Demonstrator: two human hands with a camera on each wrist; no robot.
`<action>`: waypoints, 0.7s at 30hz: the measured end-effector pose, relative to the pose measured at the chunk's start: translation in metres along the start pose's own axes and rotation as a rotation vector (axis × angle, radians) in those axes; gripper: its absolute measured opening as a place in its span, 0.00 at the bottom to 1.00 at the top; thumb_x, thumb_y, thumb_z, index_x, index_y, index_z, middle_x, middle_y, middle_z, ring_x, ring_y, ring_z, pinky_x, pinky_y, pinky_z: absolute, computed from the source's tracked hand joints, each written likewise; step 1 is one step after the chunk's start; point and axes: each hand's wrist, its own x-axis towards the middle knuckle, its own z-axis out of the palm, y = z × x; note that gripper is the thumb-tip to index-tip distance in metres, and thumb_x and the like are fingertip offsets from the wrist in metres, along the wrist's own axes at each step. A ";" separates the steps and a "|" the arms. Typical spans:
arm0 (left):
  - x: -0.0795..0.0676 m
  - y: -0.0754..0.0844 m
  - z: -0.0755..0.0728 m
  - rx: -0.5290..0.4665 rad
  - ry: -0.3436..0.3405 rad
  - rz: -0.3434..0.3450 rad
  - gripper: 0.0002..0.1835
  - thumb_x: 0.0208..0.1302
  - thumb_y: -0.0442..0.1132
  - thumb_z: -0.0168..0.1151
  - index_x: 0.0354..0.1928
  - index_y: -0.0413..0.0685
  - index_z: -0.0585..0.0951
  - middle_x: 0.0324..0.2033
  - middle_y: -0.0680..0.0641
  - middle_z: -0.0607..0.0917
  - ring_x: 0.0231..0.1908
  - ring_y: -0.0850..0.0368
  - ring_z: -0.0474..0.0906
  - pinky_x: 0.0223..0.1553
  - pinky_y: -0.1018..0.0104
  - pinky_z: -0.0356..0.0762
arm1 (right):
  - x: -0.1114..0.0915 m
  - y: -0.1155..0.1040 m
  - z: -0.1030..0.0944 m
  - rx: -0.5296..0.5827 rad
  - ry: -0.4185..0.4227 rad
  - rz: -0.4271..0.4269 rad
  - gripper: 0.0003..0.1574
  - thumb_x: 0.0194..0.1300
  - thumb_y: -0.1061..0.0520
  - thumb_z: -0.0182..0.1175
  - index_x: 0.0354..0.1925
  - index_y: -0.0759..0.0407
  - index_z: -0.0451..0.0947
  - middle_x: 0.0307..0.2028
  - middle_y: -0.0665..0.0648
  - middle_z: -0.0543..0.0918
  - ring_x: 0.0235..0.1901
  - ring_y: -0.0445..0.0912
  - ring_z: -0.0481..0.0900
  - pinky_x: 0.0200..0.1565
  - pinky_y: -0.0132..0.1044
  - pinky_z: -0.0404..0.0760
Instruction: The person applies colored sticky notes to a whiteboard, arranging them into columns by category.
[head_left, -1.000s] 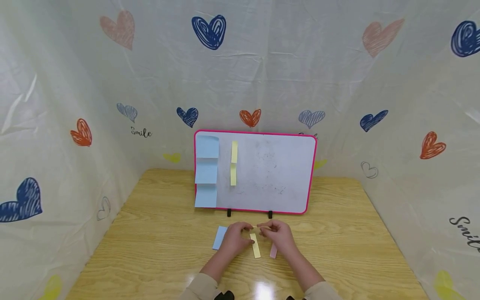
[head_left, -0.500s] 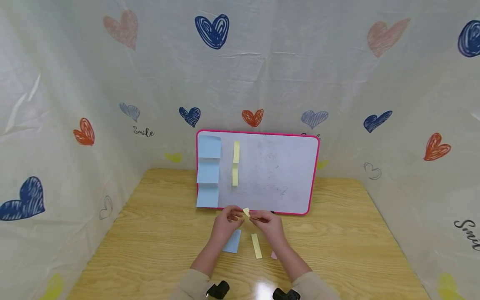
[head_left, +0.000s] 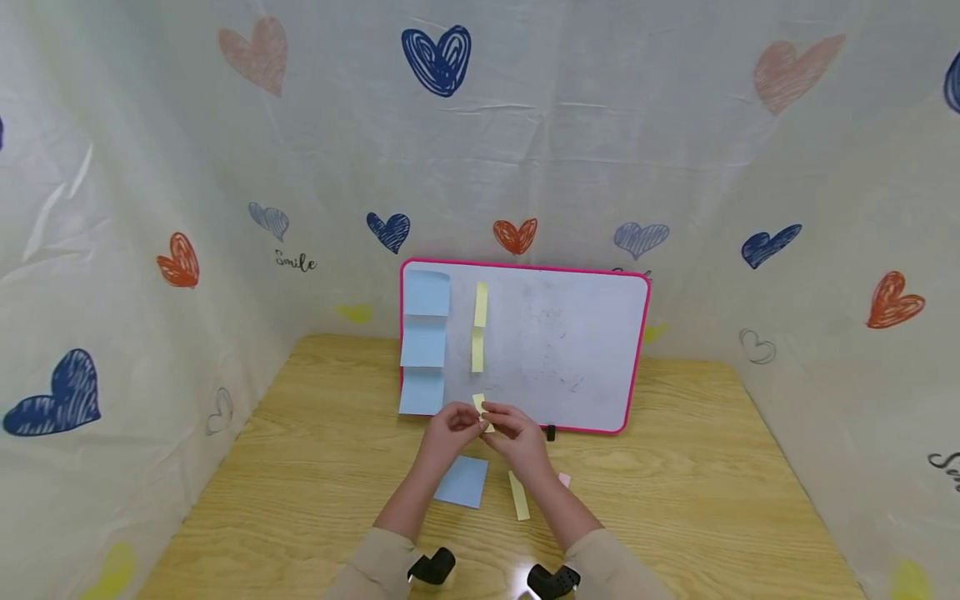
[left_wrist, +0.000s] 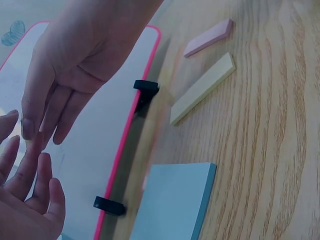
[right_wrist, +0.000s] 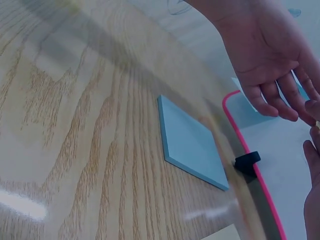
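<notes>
In the head view a small yellow sticky strip (head_left: 478, 402) is up in front of the whiteboard's (head_left: 570, 350) lower edge. My left hand (head_left: 447, 429) pinches it from one side, and my right hand (head_left: 521, 437) pinches it from the other with thumb and fingers. The hands meet at their fingertips, which hide part of the strip. Two more yellow strips (head_left: 481, 305) are stuck in a column on the board, to the right of three blue sticky notes (head_left: 425, 293). Below the hands lie a blue sticky note pad (head_left: 462, 483) and a yellow strip pad (head_left: 519, 497).
Beyond my right forearm a pink strip pad (left_wrist: 209, 37) lies on the wooden table (head_left: 675, 500). Black feet (left_wrist: 146, 86) support the pink-framed board at its bottom edge. A curtain (head_left: 570, 125) printed with hearts surrounds the table's back and sides.
Both hands have risen from the pads toward the board's lower edge, bringing the yellow strip up with them. The blue pad has come into full view. The head view has shifted slightly left.
</notes>
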 end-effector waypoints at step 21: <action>0.026 -0.005 -0.007 0.234 0.061 -0.048 0.11 0.60 0.29 0.65 0.45 0.38 0.84 0.30 0.48 0.81 0.35 0.53 0.77 0.36 0.65 0.78 | 0.036 0.023 -0.005 -0.072 -0.191 -0.078 0.32 0.56 0.73 0.67 0.60 0.72 0.73 0.64 0.65 0.71 0.64 0.61 0.67 0.60 0.56 0.68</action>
